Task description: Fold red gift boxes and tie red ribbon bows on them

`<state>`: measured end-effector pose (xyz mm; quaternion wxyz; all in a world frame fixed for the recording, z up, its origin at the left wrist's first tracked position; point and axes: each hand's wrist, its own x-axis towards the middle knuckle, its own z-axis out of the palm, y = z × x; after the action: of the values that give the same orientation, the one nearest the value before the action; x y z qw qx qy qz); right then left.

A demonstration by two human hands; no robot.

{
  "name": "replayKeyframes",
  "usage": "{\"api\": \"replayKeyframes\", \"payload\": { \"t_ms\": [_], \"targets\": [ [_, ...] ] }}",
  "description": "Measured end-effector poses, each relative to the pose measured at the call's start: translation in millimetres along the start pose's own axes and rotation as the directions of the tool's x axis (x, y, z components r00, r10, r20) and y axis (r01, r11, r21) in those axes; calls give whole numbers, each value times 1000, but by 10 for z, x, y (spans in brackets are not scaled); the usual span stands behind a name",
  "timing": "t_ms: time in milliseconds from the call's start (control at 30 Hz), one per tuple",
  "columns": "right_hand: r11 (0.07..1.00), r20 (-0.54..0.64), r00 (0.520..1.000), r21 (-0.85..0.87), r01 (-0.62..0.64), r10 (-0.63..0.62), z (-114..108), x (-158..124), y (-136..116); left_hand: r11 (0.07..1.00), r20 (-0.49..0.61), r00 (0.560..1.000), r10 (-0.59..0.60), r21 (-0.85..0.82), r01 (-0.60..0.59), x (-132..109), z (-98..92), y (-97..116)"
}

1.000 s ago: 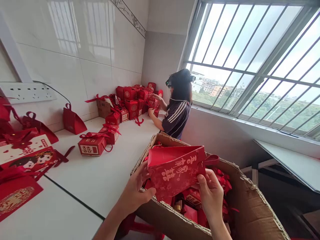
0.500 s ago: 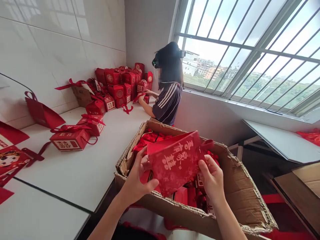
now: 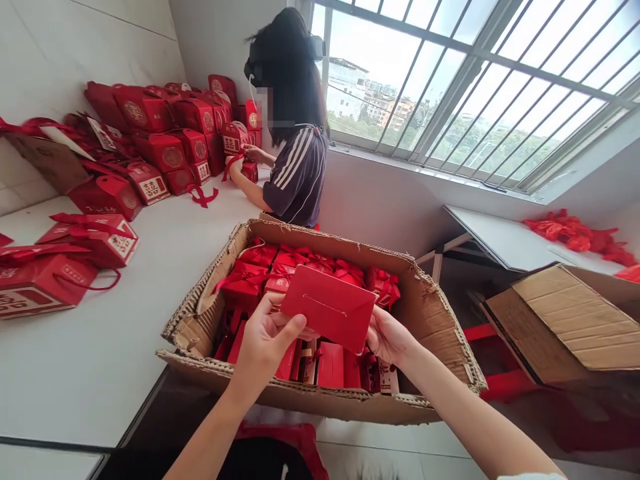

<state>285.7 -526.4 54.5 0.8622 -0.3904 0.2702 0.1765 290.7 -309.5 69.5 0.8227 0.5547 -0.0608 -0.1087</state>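
Both my hands hold a red gift box [image 3: 331, 308] above the carton, its flat base with a slit seam turned up toward me. My left hand [image 3: 267, 337] grips the left end, thumb on top and fingers underneath. At the opposite end, my right hand [image 3: 390, 335] has its fingers around the edge, partly hidden behind the box. Beneath them, a torn-edged cardboard carton [image 3: 447, 333] contains several red gift boxes [image 3: 243, 283] with ribbons, some standing on end along the near side.
On the white table [image 3: 165, 267] at left, red gift boxes [image 3: 165, 150] are piled against the wall. A co-worker [image 3: 300, 173] handles a box there. A second carton [image 3: 580, 320] stands at right, below a white board [image 3: 500, 233] bearing red material [image 3: 580, 237].
The gift box has been turned over, from its printed side to its base. My right hand has shifted behind its edge. The view has swung right.
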Motion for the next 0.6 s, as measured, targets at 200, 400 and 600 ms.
{"api": "replayKeyframes", "payload": {
  "t_ms": [200,400,600],
  "targets": [
    [1000,-9,1000,-6,4,-4,-7,31,61,999,20,999,-36,23,35,-16,-84,-105],
    [988,-4,991,-82,130,-131,19,-30,73,999,113,994,-5,45,0,-58,-292,-200],
    [682,90,748,-351,642,-658,-43,-98,146,998,175,984,-16,70,4,-105,-426,-217]
  ]
}}
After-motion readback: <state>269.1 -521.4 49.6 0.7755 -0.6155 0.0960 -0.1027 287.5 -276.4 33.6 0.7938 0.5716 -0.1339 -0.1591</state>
